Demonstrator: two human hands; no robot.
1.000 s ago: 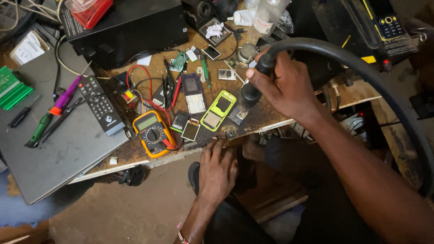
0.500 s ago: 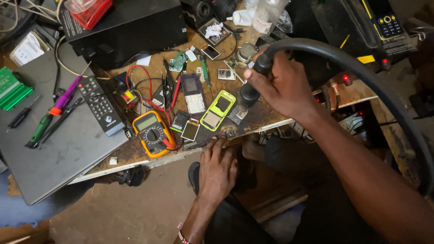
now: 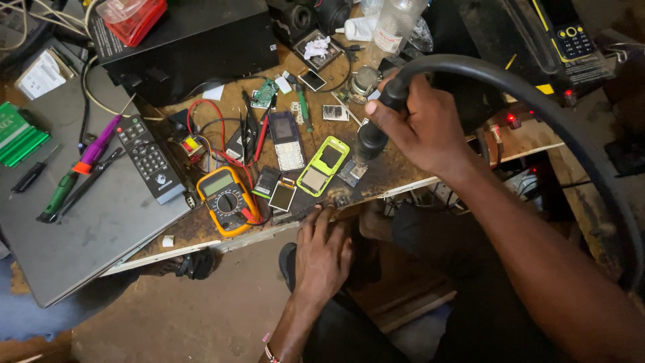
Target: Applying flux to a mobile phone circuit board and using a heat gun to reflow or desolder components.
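My right hand (image 3: pixel 423 131) is wrapped around the black handle of a hot-air wand (image 3: pixel 371 140), whose thick black hose (image 3: pixel 537 94) arcs away to the right. The nozzle points down at a small circuit board (image 3: pixel 351 173) near the bench's front edge. A lime-green phone housing (image 3: pixel 324 165) lies just left of that board. My left hand (image 3: pixel 322 259) rests below the bench, fingertips on its front edge, holding nothing that I can see.
The wooden bench (image 3: pixel 201 232) carries a yellow multimeter (image 3: pixel 227 199), a keypad phone (image 3: pixel 287 140), a black remote (image 3: pixel 150 159) and loose parts. A grey laptop (image 3: pixel 87 228) with screwdrivers (image 3: pixel 80 168) lies at left. A black box (image 3: pixel 195 40) and a plastic bottle (image 3: pixel 393 23) stand behind.
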